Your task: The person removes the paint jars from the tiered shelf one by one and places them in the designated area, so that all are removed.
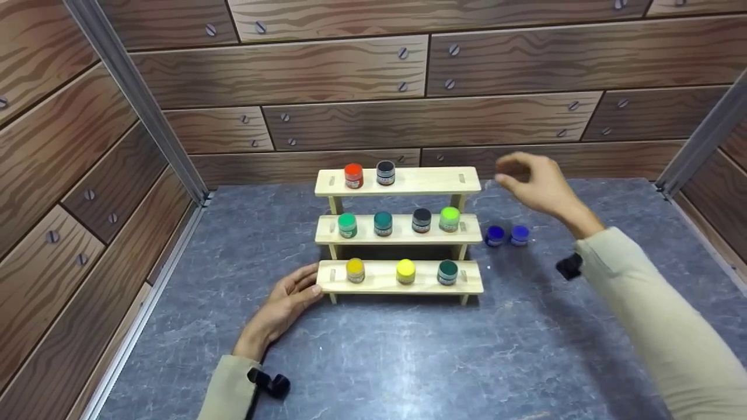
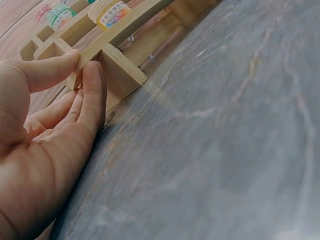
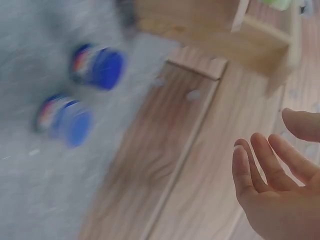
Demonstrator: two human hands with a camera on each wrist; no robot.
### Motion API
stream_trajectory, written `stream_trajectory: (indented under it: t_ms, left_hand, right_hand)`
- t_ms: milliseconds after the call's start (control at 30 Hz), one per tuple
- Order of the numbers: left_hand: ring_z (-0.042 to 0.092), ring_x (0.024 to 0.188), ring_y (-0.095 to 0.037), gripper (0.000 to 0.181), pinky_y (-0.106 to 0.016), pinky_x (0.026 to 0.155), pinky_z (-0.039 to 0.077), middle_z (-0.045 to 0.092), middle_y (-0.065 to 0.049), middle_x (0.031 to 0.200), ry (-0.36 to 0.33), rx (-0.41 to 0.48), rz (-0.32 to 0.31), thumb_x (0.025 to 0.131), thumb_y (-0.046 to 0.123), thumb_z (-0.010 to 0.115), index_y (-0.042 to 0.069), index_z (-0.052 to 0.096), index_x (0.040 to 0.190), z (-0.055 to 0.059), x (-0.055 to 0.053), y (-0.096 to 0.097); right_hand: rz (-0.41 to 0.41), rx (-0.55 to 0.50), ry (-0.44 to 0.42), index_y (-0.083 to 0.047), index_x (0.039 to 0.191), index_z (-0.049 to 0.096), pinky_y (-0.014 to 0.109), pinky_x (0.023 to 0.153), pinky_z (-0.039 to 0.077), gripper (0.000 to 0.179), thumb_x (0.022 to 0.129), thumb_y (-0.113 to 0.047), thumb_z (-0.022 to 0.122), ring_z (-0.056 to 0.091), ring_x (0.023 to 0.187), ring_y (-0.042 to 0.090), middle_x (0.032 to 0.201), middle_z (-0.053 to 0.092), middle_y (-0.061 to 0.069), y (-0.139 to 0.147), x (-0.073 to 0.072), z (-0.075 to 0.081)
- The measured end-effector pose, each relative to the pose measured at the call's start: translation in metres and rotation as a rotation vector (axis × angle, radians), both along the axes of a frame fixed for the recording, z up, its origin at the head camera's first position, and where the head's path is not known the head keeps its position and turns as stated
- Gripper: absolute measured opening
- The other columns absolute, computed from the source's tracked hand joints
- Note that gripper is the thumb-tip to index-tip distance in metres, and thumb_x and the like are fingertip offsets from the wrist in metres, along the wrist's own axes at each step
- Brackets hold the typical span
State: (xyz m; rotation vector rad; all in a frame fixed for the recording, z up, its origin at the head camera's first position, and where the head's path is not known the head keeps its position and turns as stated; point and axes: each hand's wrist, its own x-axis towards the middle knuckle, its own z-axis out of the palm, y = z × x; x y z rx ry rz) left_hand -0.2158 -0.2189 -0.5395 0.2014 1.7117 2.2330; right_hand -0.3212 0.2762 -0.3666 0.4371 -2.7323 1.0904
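My left hand (image 1: 284, 305) pinches the stepped wooden rack (image 1: 402, 230), lengthwise nine-to-three, facing six o'clock. My right hand (image 1: 540, 185) curves empty at two.

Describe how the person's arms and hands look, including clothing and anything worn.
The left hand and right hand are bare; no gloves or rings show. The left sleeve and right sleeve are plain, pale greyish-green and reach the wrists. Small black devices are worn there: a left device and a right device.
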Motion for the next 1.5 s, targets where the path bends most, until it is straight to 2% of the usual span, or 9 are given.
stream_trajectory:
  t_ms: [67,200,300,467,600,833,1100,1500]
  left_hand:
    - [0.062,0.129,-0.016,0.071,-0.03,0.113,0.053,0.042,-0.028,0.161,-0.006,0.001,0.001,0.104,-0.002,0.062,-0.01,0.025,0.164,0.0,0.0,0.0]
    - [0.062,0.129,-0.016,0.072,-0.029,0.114,0.052,0.037,-0.032,0.163,-0.009,0.0,-0.009,0.104,-0.001,0.062,-0.011,0.023,0.164,-0.002,0.0,0.0]
    - [0.062,0.129,-0.016,0.073,-0.029,0.114,0.052,0.035,-0.034,0.164,-0.003,0.0,-0.015,0.104,0.0,0.062,-0.011,0.022,0.164,-0.003,0.0,0.001]
    - [0.06,0.131,-0.015,0.073,-0.029,0.114,0.051,0.036,-0.031,0.164,0.004,-0.028,-0.021,0.105,0.003,0.063,-0.01,0.022,0.165,-0.004,0.002,0.001]
    - [0.06,0.131,-0.015,0.073,-0.029,0.114,0.052,0.039,-0.028,0.163,0.0,-0.036,-0.015,0.105,0.004,0.064,-0.008,0.024,0.165,-0.004,0.002,0.001]
    - [0.062,0.129,-0.016,0.073,-0.029,0.113,0.052,0.042,-0.029,0.161,-0.011,-0.025,-0.003,0.104,0.001,0.064,-0.009,0.024,0.164,-0.002,0.002,0.0]
    - [0.062,0.128,-0.016,0.072,-0.03,0.113,0.053,0.044,-0.027,0.159,-0.011,-0.022,-0.001,0.104,0.001,0.064,-0.01,0.025,0.164,-0.001,0.0,0.0]
    - [0.062,0.128,-0.015,0.073,-0.029,0.112,0.053,0.046,-0.024,0.158,-0.009,-0.035,-0.005,0.105,0.003,0.064,-0.008,0.024,0.165,-0.002,0.0,-0.002]
  right_hand:
    - [0.003,-0.015,0.045,0.001,0.134,0.069,0.037,0.098,0.055,0.036,0.103,-0.016,0.071,0.069,0.112,0.037,0.129,0.072,0.024,-0.015,-0.002,0.007]
    - [0.026,-0.052,0.084,-0.001,0.13,0.071,0.026,0.09,0.052,0.032,0.101,-0.015,0.072,0.069,0.106,0.032,0.124,0.075,0.02,-0.043,-0.007,0.019]
    - [0.073,-0.068,0.091,0.001,0.13,0.071,0.032,0.093,0.055,0.033,0.101,-0.015,0.073,0.069,0.106,0.033,0.123,0.075,0.021,-0.063,-0.01,0.026]
    - [0.13,-0.079,0.052,0.002,0.133,0.069,0.052,0.106,0.054,0.038,0.1,-0.016,0.074,0.069,0.114,0.037,0.128,0.073,0.023,-0.093,-0.015,0.03]
    - [0.156,-0.079,0.0,0.0,0.136,0.067,0.051,0.11,0.053,0.04,0.1,-0.018,0.074,0.067,0.119,0.035,0.131,0.071,0.021,-0.115,-0.018,0.031]
    - [0.2,-0.068,-0.039,-0.003,0.137,0.067,0.046,0.105,0.058,0.042,0.101,-0.023,0.074,0.07,0.116,0.033,0.131,0.071,0.018,-0.149,-0.021,0.027]
    - [0.232,-0.036,-0.057,-0.003,0.141,0.066,0.044,0.102,0.06,0.045,0.103,-0.027,0.073,0.07,0.117,0.032,0.133,0.07,0.016,-0.17,-0.024,0.019]
    - [0.228,-0.012,-0.042,-0.002,0.134,0.07,0.044,0.097,0.059,0.035,0.103,-0.018,0.072,0.071,0.11,0.031,0.127,0.074,0.016,-0.179,-0.025,0.021]
